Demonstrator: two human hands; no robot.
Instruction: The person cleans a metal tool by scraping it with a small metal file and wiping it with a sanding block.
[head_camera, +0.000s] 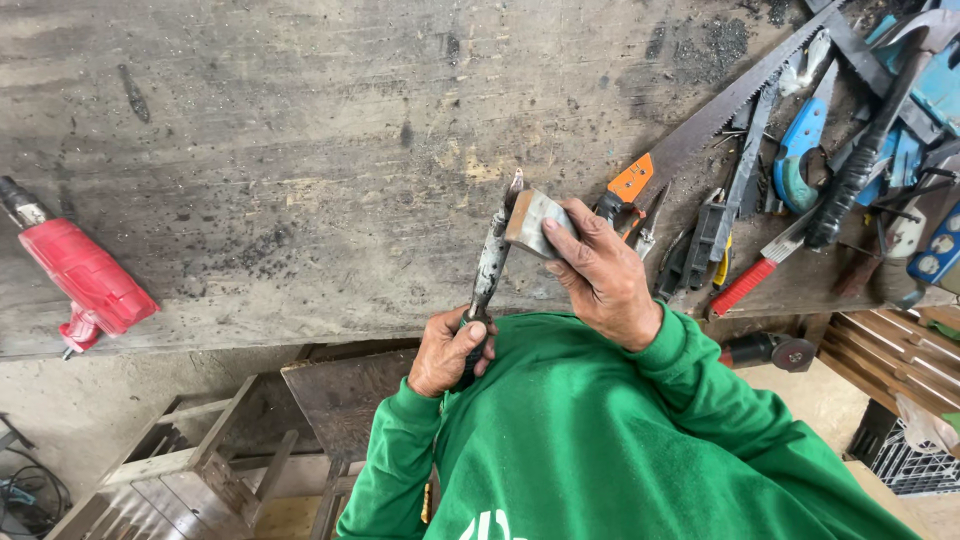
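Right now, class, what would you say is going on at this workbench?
A person in a green sweatshirt holds a chisel by its handle in the left hand and presses a small grey block against its blade with the right hand. This happens over a worn wooden bench. A red power tool lies at one side; a handsaw and other hand tools lie at the other.

the chisel (490, 265) stands over the workbench (300, 150) edge, a block (530, 222) touching its right side. a power tool (85, 275) lies far left; saws (720, 115) and a hammer (870, 140) lie right.
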